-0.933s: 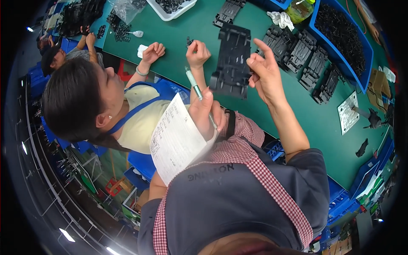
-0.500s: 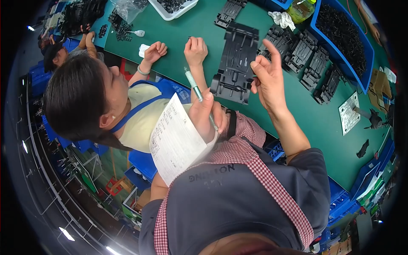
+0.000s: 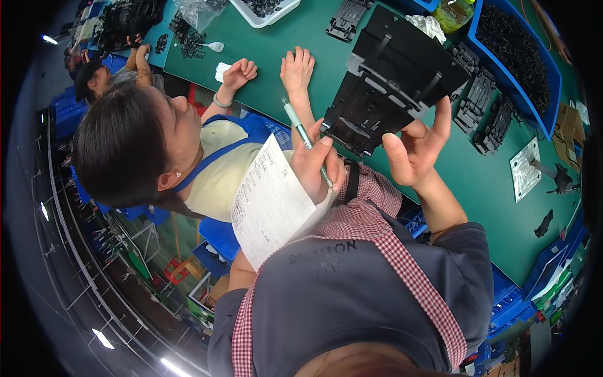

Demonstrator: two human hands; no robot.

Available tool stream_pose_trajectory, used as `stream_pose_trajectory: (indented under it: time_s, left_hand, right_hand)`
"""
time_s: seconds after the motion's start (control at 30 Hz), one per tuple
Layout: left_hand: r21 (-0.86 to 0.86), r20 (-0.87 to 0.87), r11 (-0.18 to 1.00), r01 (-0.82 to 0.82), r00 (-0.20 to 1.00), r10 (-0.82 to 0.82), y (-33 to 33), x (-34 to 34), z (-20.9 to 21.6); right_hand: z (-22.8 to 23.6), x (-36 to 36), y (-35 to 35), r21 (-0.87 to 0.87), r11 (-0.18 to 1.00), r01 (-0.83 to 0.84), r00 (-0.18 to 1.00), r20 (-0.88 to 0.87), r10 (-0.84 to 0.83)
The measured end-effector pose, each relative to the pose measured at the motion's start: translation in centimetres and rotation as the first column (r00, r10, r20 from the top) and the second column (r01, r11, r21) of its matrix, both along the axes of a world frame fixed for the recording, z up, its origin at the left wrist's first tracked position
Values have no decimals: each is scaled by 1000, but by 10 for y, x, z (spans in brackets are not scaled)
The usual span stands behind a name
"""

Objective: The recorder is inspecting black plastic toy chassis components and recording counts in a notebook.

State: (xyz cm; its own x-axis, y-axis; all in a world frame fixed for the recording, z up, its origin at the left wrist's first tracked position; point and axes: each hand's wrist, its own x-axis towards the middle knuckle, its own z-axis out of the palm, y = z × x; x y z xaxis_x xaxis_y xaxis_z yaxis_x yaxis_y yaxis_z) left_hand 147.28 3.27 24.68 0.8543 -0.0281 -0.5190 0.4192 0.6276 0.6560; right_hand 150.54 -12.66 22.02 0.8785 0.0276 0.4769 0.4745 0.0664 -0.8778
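Observation:
A black moulded plastic part (image 3: 367,103) is held up in front of me, tilted, with a broad dark panel at its far end. My left hand (image 3: 318,168) is closed, gripping a green pen (image 3: 302,134) and a handwritten paper sheet (image 3: 267,204), its fingertips at the part's near left corner. At the near right edge of the part, my right hand (image 3: 419,151) supports it with fingers partly hidden behind; the thumb stands apart from the fingers.
Similar black parts (image 3: 475,99) lie in a row on the green table (image 3: 264,60). Beyond them stands a blue bin (image 3: 545,110) of small black pieces. A metal plate with a post (image 3: 525,168) is at right. A co-worker (image 3: 135,147) sits close at left, hands on the table.
The black part has tipped over, so its broad dark panel now shows. My right hand has come nearer and slightly right. My left hand still has the pen and sheet.

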Motion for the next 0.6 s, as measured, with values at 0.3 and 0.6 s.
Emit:
stream_pose_trajectory:
  time_s: [0.3,0.6]
  left_hand:
    - [8,-57,1000,-11,998,12,-6,8,3]
    - [110,-49,976,189,982,-185,-12,-2,8]
  right_hand:
    - [1,6,-4,139,990,34,967,-254,3]
    - [-18,97,0,297,839,457,768,-607,-204]
